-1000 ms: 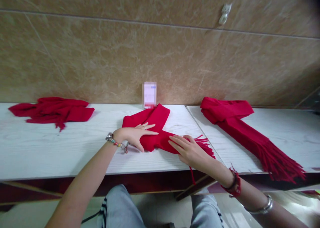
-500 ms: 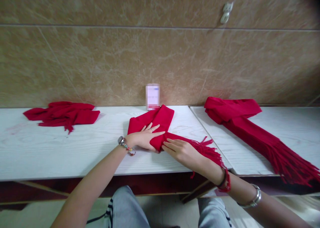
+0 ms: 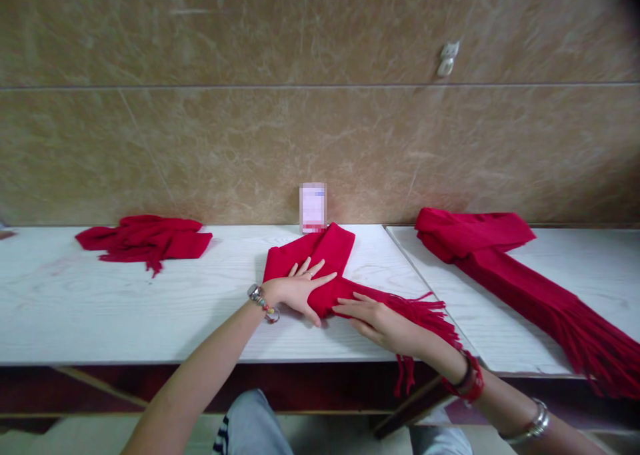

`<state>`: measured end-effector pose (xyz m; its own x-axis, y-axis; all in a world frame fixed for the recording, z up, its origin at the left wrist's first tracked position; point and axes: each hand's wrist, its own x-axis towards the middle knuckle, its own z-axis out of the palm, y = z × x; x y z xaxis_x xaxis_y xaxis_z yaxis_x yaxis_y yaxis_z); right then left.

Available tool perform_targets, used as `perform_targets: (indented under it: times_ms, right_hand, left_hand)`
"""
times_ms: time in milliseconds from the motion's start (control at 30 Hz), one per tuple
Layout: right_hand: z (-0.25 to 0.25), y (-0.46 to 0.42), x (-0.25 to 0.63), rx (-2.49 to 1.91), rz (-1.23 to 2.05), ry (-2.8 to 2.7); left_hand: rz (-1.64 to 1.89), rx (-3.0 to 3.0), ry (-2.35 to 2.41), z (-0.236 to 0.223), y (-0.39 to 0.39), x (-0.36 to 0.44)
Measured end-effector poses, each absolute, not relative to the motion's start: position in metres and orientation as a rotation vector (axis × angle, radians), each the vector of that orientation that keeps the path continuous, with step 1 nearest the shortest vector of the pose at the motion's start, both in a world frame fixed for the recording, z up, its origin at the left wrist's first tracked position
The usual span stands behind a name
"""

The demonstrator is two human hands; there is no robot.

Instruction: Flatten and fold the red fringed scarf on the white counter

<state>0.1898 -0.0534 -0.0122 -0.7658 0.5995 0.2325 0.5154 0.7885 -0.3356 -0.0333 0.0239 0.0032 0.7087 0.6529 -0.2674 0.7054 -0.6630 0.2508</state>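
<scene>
A red fringed scarf (image 3: 334, 255) lies folded on the white table (image 3: 210, 322) in front of me, its fringed end trailing to the right and some strands hanging over the front edge. My left hand (image 3: 301, 288) rests flat on the folded part, fingers spread, with a ring on one finger. Just to its right, my right hand (image 3: 370, 315) lies palm down on the lower edge of the scarf, fingers stretched out. Part of the fringed end is hidden beneath my right hand and forearm.
A crumpled red scarf (image 3: 150, 238) lies at the left. On the right tabletop, another folded red scarf (image 3: 505, 268) has its fringe reaching the front edge. A blurred phone-like object (image 3: 313, 207) leans against the tiled wall (image 3: 240, 148), where a small white cat-shaped hook (image 3: 448, 58) hangs.
The view has shifted, so everything sits slightly lower and further right. My right hand has moved a little along the scarf's edge; my left hand keeps its place on the fold.
</scene>
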Motion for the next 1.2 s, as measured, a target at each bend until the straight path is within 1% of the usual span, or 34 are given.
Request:
perform_targets:
  times_ms: [100,200,300,400,500,633,700,767,867,967,1100,1200]
  right_hand:
    - [-0.005,-0.045,0.190,-0.932,0.282,-2.512]
    - [-0.009,-0.042,0.183,-0.851,0.187,-2.651]
    - [-0.018,-0.045,0.178,-0.761,0.202,-2.821]
    - [-0.019,-0.046,0.178,-0.744,0.260,-2.861]
    - [-0.004,-0.037,0.175,-0.709,0.289,-2.832]
    - [0.012,-0.013,0.155,-0.910,0.109,-2.597]
    - [0.005,-0.001,0.143,-1.013,0.039,-2.575]
    - [-0.009,0.008,0.137,-1.094,0.046,-2.637]
    - [-0.032,0.011,0.139,-1.137,0.083,-2.700]
    - [-0.038,0.007,0.149,-1.111,0.079,-2.707]
    - [-0.020,0.025,0.157,-1.115,0.139,-2.703]
    - [-0.003,0.067,0.158,-1.271,0.019,-2.489]
  left_hand:
    - [-0.168,2.546,1.036,0.011,0.034,-0.048]
    - [-0.130,2.462,1.353,0.017,0.045,-0.069]
    - [-0.207,2.303,1.637,0.015,0.053,-0.087]
    - [-0.209,2.247,1.603,0.008,0.061,-0.100]
    - [-0.112,2.229,1.531,0.004,0.070,-0.111]
    - [0.281,2.152,1.612,-0.002,0.086,-0.122]
    - [0.465,2.007,1.658,-0.006,0.092,-0.124]
    - [0.557,1.871,1.648,-0.008,0.094,-0.124]
    - [0.535,1.775,1.570,-0.007,0.090,-0.123]
    - [0.485,1.698,1.497,-0.005,0.085,-0.121]
    - [0.587,1.715,1.594,-0.010,0.088,-0.113]
    - [0.645,1.863,1.643,-0.018,0.092,-0.105]
